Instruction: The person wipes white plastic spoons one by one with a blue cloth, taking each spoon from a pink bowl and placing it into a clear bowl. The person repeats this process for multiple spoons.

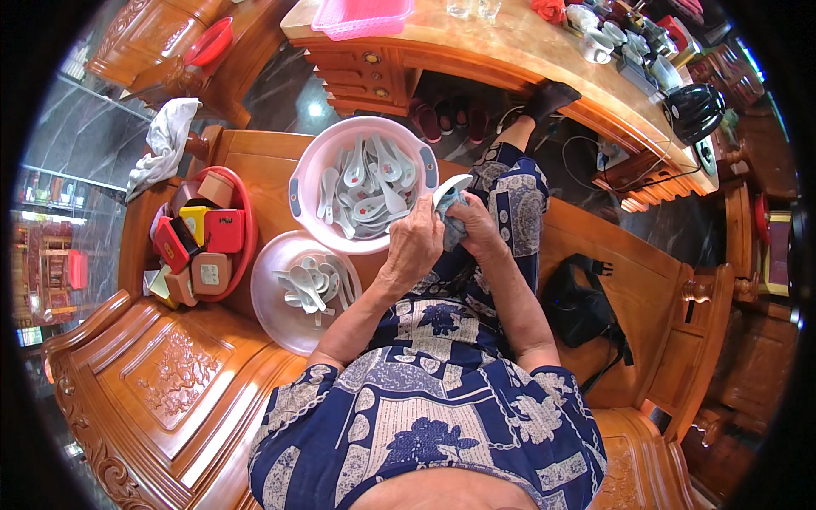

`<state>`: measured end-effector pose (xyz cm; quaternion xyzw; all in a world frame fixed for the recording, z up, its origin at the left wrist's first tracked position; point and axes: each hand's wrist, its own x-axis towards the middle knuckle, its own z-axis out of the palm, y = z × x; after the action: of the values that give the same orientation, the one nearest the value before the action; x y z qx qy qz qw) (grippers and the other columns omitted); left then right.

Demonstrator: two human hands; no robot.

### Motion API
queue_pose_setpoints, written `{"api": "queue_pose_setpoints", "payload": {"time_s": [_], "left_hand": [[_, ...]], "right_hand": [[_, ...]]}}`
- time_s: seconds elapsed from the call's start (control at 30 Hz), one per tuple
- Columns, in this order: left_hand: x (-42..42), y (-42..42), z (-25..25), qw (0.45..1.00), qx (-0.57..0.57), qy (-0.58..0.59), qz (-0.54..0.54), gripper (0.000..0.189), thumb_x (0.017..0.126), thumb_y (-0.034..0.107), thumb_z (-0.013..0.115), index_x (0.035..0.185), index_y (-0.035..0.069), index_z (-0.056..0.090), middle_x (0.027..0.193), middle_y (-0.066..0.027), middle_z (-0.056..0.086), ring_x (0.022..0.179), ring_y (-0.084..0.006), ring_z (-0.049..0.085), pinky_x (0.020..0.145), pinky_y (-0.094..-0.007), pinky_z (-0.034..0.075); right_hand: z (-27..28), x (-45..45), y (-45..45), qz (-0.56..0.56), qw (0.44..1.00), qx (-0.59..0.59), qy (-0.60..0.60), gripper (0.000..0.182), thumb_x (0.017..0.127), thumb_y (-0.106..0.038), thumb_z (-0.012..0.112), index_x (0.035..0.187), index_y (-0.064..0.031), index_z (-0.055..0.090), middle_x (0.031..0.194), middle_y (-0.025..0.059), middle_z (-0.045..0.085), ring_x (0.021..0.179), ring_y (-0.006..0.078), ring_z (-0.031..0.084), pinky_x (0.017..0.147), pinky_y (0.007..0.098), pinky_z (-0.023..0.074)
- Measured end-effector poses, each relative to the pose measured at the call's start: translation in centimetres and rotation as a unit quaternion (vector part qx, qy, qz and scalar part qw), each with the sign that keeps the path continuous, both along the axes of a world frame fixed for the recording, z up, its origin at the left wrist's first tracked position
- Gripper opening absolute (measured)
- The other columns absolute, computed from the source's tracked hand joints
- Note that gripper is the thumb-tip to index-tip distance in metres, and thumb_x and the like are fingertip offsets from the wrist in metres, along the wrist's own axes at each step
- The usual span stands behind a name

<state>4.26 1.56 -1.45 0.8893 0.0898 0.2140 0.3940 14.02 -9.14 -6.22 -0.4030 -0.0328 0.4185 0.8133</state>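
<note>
A white soup spoon (451, 187) is held up over my lap by my left hand (417, 237). My right hand (479, 224) grips a bluish-grey cloth (454, 223) and presses it against the spoon. To the left of my hands, a pink plastic basin (305, 153) with grey handles holds many white spoons (370, 185), some with red flower prints. Nearer to me, a translucent plastic bowl (271, 319) contains a smaller heap of white spoons (315, 280). Part of the spoon's handle is hidden behind my left fingers.
A red basin (250, 255) of small boxes stands at the bench's left end, below a white cloth (167, 140) on the armrest. On my right lies a black bag (580, 303). The long table (484, 44) ahead carries a pink basket (363, 16), cups and a black kettle (695, 113).
</note>
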Motion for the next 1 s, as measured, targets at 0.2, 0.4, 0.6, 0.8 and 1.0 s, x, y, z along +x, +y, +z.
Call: {"api": "queue_pose_setpoints", "payload": {"time_s": [0.2, 0.4, 0.6, 0.8, 1.0], "left_hand": [[-0.5, 0.6, -0.2, 0.999, -0.012, 0.052, -0.003, 0.025, 0.086, 0.004, 0.049, 0.109, -0.002, 0.052, 0.079, -0.0246, 0.061, 0.072, -0.0418, 0.062, 0.064, -0.0467, 0.048], [-0.8, 1.1, -0.2, 0.997, 0.026, 0.072, 0.000, 0.019, 0.085, 0.004, 0.050, 0.103, -0.001, 0.054, 0.074, -0.0241, 0.060, 0.071, -0.0422, 0.061, 0.063, -0.0472, 0.047], [-1.1, 1.4, 0.6, 0.994, 0.054, 0.093, -0.002, 0.013, 0.085, 0.006, 0.052, 0.097, 0.000, 0.053, 0.071, -0.0239, 0.059, 0.070, -0.0419, 0.061, 0.061, -0.0482, 0.047], [-1.3, 1.7, 1.0, 0.992, 0.079, 0.101, 0.000, 0.013, 0.084, 0.006, 0.053, 0.096, 0.000, 0.053, 0.070, -0.0237, 0.060, 0.069, -0.0416, 0.061, 0.061, -0.0487, 0.047], [-1.1, 1.4, 0.2, 0.996, 0.037, 0.082, -0.009, 0.015, 0.086, 0.006, 0.052, 0.099, -0.002, 0.053, 0.071, -0.0243, 0.060, 0.068, -0.0411, 0.062, 0.062, -0.0467, 0.048]], "right_hand": [[-0.4, 0.4, 0.4, -0.117, 0.971, -0.094, -0.184, 0.024, 0.074, -0.004, 0.073, 0.095, -0.0038, 0.061, 0.083, 0.0009, 0.063, 0.073, 0.0085, 0.058, 0.067, 0.0242, 0.0491], [1.0, -0.3, 0.2, -0.251, 0.824, -0.259, -0.437, 0.032, 0.076, -0.012, 0.076, 0.100, -0.0044, 0.057, 0.084, 0.0024, 0.060, 0.076, 0.0117, 0.057, 0.070, 0.0265, 0.0485], [2.4, 0.0, -0.3, -0.225, 0.627, -0.273, -0.693, 0.054, 0.067, -0.012, 0.077, 0.113, -0.0029, 0.052, 0.108, 0.0177, 0.056, 0.097, 0.0365, 0.057, 0.082, 0.0394, 0.0483], [2.3, -0.7, 0.3, -0.197, 0.645, -0.287, -0.680, 0.045, 0.069, -0.014, 0.075, 0.108, -0.0042, 0.055, 0.103, 0.0144, 0.057, 0.093, 0.0311, 0.058, 0.078, 0.0379, 0.0479], [0.6, -0.2, 0.2, -0.224, 0.836, -0.226, -0.447, 0.024, 0.078, -0.014, 0.074, 0.093, -0.0026, 0.058, 0.085, 0.0038, 0.061, 0.072, 0.0120, 0.057, 0.065, 0.0257, 0.0476]]}}
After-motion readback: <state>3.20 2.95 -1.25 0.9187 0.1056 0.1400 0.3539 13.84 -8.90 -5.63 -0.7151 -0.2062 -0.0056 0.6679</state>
